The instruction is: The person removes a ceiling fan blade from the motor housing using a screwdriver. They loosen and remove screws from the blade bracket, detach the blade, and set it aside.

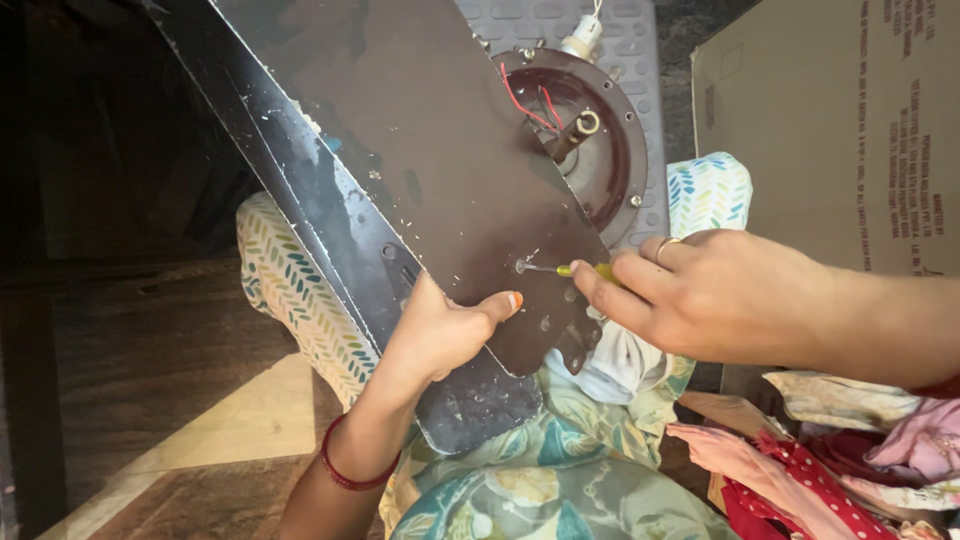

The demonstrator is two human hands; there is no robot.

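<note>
A dark brown ceiling-fan blade (pixel 440 130) leans across my lap, with a second blade (pixel 330 230) beneath it. My left hand (pixel 440 335) grips the lower edge of the top blade, thumb pressed on its face. My right hand (pixel 720 295) holds a small yellow-handled screwdriver (pixel 575 270). Its tip sits on a screw (pixel 520 266) in the blade's end. The round brown fan motor housing (pixel 600 150) lies behind, with red wires and a short shaft sticking out of it.
A brown cardboard box (pixel 830 130) stands at the right. Crumpled clothes (pixel 830 460) are piled at the lower right. A grey plastic panel (pixel 630 40) is behind the motor. Wooden and tiled floor (pixel 200 420) lies to the left.
</note>
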